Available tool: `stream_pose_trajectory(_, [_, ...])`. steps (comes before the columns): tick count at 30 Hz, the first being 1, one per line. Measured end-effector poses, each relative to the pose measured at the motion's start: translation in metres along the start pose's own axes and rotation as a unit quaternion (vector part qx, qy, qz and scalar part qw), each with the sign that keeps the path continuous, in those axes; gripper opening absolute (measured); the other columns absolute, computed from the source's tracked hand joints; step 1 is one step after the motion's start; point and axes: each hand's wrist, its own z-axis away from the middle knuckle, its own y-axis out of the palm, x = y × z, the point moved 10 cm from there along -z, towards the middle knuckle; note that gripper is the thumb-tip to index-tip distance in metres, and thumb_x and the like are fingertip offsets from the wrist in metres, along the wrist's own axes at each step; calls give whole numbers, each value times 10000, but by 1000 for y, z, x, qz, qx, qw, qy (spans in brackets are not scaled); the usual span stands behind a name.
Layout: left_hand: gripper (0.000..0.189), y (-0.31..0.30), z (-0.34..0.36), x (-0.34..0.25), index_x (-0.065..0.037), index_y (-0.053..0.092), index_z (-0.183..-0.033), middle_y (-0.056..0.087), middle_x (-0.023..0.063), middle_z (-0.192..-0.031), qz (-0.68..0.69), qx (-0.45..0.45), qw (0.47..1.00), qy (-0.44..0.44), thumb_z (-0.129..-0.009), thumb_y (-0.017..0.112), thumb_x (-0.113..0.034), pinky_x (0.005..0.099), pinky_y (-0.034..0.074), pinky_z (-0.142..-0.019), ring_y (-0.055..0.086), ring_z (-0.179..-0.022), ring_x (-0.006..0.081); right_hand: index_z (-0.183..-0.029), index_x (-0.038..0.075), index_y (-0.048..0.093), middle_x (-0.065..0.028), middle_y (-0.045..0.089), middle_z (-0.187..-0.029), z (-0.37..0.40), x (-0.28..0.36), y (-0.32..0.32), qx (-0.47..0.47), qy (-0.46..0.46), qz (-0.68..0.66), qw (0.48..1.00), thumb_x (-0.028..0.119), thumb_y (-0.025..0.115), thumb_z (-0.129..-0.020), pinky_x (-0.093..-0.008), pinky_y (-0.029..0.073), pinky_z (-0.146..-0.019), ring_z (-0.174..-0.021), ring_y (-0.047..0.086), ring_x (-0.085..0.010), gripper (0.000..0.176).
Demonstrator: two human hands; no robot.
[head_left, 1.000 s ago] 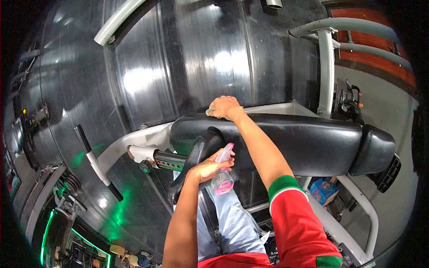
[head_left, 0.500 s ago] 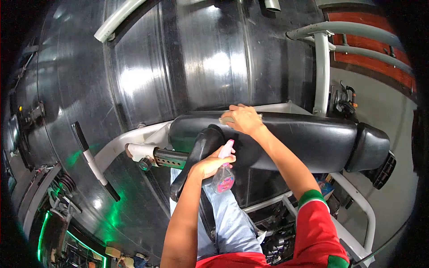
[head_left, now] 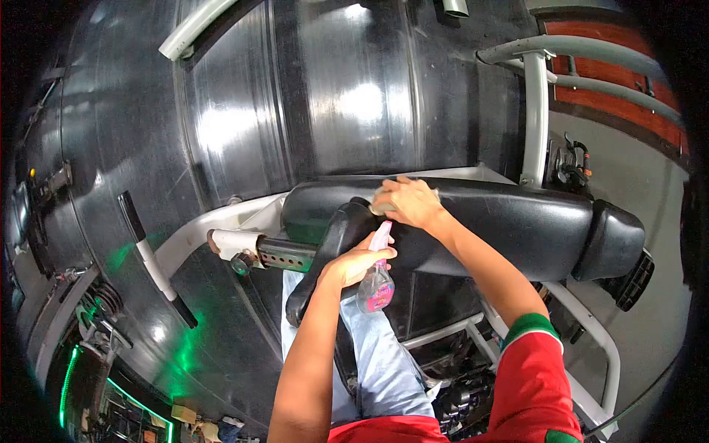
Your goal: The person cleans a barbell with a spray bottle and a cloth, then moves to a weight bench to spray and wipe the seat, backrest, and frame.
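Observation:
A clear spray bottle (head_left: pixel 377 291) with a pink-and-white trigger head and a pink label is upright in my left hand (head_left: pixel 353 264), whose fingers wrap round its neck. My right hand (head_left: pixel 410 202) presses a pale cloth (head_left: pixel 381 201) onto the top of a long black padded backrest (head_left: pixel 502 221); only the edges of the cloth show round the fingers. Between my left forearm and the backrest rises a smaller curved black pad (head_left: pixel 325 255), close to the bottle.
White frame tubes (head_left: pixel 535 118) surround the padded bench. At left, a bar with black grips (head_left: pixel 156 258) sticks out, near an adjustment post with holes (head_left: pixel 284 255). Dark floor mats (head_left: pixel 236 96) lie beyond. Below, my jeans (head_left: pixel 380 354) are beside the machine.
My right hand, with the cloth, has shifted slightly right along the backrest. The spray bottle in my left hand has moved a little to the right and up.

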Motion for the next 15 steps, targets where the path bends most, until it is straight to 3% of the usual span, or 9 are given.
stream_pose_trajectory(2, [546, -1, 3, 0, -143, 487, -1329, 509, 19, -1186, 0, -13, 1000, -11, -862, 765, -202, 332, 479, -857, 549, -956, 178, -1108, 280, 713, 0, 615, -1112, 12, 0, 5, 89, 8, 9, 996, 228, 771, -777, -424, 555, -850, -1079, 617, -268, 340])
stream_pose_trajectory(11, [477, 5, 16, -8, -135, 505, -1278, 544, 28, -1117, -33, -50, 998, -24, -880, 747, -235, 347, 492, -823, 570, -891, 177, -1104, 265, 730, -7, 641, -1037, 3, -10, -3, 15, 97, -28, 995, 247, 765, -789, -412, 561, -815, -1044, 621, -260, 318])
stream_pose_trajectory(15, [377, 8, 37, -39, -107, 535, -1240, 582, 22, -1059, -79, -94, 990, 74, -922, 689, -239, 319, 501, -809, 593, -880, 142, -1101, 256, 732, -20, 645, -1032, -15, -12, -2, 6, 113, -42, 993, 248, 753, -809, -419, 553, -833, -998, 638, -274, 293])
